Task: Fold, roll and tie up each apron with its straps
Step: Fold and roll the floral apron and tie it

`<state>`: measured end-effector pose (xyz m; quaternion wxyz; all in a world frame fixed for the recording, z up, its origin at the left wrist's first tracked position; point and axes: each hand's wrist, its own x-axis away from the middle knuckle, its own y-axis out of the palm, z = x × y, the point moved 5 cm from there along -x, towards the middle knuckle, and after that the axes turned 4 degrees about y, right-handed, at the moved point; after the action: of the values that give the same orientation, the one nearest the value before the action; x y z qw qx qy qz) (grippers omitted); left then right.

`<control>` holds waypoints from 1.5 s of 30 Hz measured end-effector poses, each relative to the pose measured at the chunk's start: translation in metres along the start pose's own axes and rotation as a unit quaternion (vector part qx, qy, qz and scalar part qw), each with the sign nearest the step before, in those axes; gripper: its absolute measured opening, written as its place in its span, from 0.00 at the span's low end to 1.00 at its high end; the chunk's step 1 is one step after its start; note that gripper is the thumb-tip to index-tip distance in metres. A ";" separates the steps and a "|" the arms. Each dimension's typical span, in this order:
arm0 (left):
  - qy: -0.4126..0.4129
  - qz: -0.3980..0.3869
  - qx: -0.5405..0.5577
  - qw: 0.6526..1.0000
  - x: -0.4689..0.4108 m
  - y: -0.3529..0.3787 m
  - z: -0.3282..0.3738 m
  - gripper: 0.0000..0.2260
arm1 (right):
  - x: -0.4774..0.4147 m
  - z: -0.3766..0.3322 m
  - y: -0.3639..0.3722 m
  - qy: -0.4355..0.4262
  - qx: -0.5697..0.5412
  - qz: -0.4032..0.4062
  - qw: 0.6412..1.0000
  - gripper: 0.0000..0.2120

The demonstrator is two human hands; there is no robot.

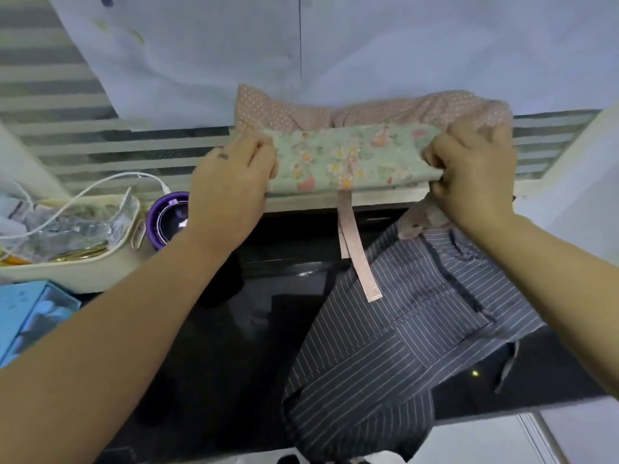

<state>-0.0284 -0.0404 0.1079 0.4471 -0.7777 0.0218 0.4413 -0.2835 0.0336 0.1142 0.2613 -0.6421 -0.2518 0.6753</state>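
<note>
Beyond the black tabletop (268, 313), the floral apron (351, 159) looks soft. Left hand (231, 182) and right hand (472, 175) curl fingers round its rolled ends.

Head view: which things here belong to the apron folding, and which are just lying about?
Job: floral apron, gripped at its ends by left hand and right hand; pink strap; striped apron.
Lying about: tray, cable, purple tub, blue box.
</note>
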 end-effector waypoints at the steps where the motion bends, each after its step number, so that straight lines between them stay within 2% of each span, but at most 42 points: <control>1: 0.003 0.003 0.007 1.000 0.015 0.005 0.008 0.10 | 0.017 -0.003 0.003 -0.007 0.001 -0.013 1.000 0.11; 4: 0.021 -0.056 0.011 0.998 0.091 0.034 0.042 0.05 | 0.097 -0.019 0.033 -0.034 -0.015 -0.127 0.991 0.12; 6: 0.034 -0.164 0.060 0.984 0.152 0.058 0.067 0.10 | 0.161 -0.033 0.055 -0.062 -0.011 -0.225 0.972 0.14; 9: 0.053 -0.343 0.137 0.928 0.224 0.080 0.095 0.20 | 0.226 -0.047 0.071 -0.119 -0.005 -0.300 0.946 0.12; 11: 0.037 -0.411 0.172 0.894 0.237 0.080 0.101 0.20 | 0.242 -0.046 0.075 -0.123 -0.013 -0.335 0.934 0.15; 13: -0.007 -0.449 0.199 0.871 0.234 0.079 0.099 0.16 | 0.249 -0.040 0.081 -0.112 -0.028 -0.409 0.905 0.19; 15: -0.090 -0.508 0.258 0.817 0.228 0.080 0.093 0.16 | 0.253 -0.034 0.086 -0.079 -0.077 -0.501 0.858 0.19; 18: -0.205 -0.526 0.347 0.748 0.223 0.089 0.079 0.22 | 0.240 -0.023 0.088 0.020 -0.138 -0.576 0.806 0.10; 21: -0.311 -0.541 0.416 0.662 0.230 0.098 0.060 0.09 | 0.222 -0.012 0.094 0.102 -0.172 -0.631 0.750 0.05; 23: -0.393 -0.533 0.442 0.605 0.236 0.103 0.048 0.11 | 0.214 -0.002 0.100 0.161 -0.202 -0.655 0.710 0.01; 25: -0.455 -0.503 0.468 0.566 0.240 0.105 0.042 0.08 | 0.211 0.012 0.106 0.209 -0.202 -0.678 0.675 0.03; 27: -0.512 -0.464 0.495 0.526 0.244 0.106 0.042 0.07 | 0.211 0.028 0.114 0.237 -0.197 -0.699 0.645 0.12; 28: -0.530 -0.446 0.492 0.527 0.244 0.108 0.042 0.07 | 0.211 0.034 0.120 0.250 -0.204 -0.703 0.634 0.16; 29: -0.537 -0.427 0.478 0.548 0.243 0.109 0.041 0.08 | 0.211 0.040 0.123 0.271 -0.217 -0.701 0.623 0.21; 30: -0.534 -0.411 0.451 0.585 0.241 0.112 0.040 0.08 | 0.211 0.044 0.126 0.290 -0.233 -0.698 0.612 0.22; 33: -0.484 -0.408 0.312 0.709 0.233 0.121 0.043 0.14 | 0.213 0.052 0.132 0.336 -0.284 -0.699 0.564 0.13; 35: -0.453 -0.431 0.207 0.752 0.229 0.126 0.044 0.20 | 0.213 0.058 0.134 0.346 -0.294 -0.698 0.554 0.14; 37: -0.443 -0.457 0.142 0.758 0.230 0.132 0.044 0.22 | 0.221 0.068 0.144 0.367 -0.297 -0.690 0.548 0.27; 38: -0.440 -0.471 0.120 0.755 0.230 0.135 0.045 0.22 | 0.225 0.072 0.149 0.375 -0.285 -0.690 0.550 0.30; 41: -0.447 -0.482 0.088 0.748 0.227 0.141 0.045 0.21 | 0.223 0.072 0.155 0.341 -0.218 -0.713 0.573 0.19; 43: -0.465 -0.462 0.085 0.751 0.222 0.136 0.044 0.19 | 0.221 0.071 0.158 0.341 -0.198 -0.719 0.572 0.19; 44: -0.460 -0.446 0.079 0.764 0.217 0.134 0.044 0.17 | 0.221 0.072 0.159 0.340 -0.194 -0.724 0.568 0.19; 45: -0.434 -0.418 0.054 0.796 0.211 0.133 0.044 0.17 | 0.221 0.073 0.160 0.334 -0.182 -0.729 0.569 0.19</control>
<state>0.0142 -0.0124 -0.1400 0.5923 -0.4125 -0.4777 0.5008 -0.3700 0.0645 -0.1527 0.6080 -0.4551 -0.6471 -0.0672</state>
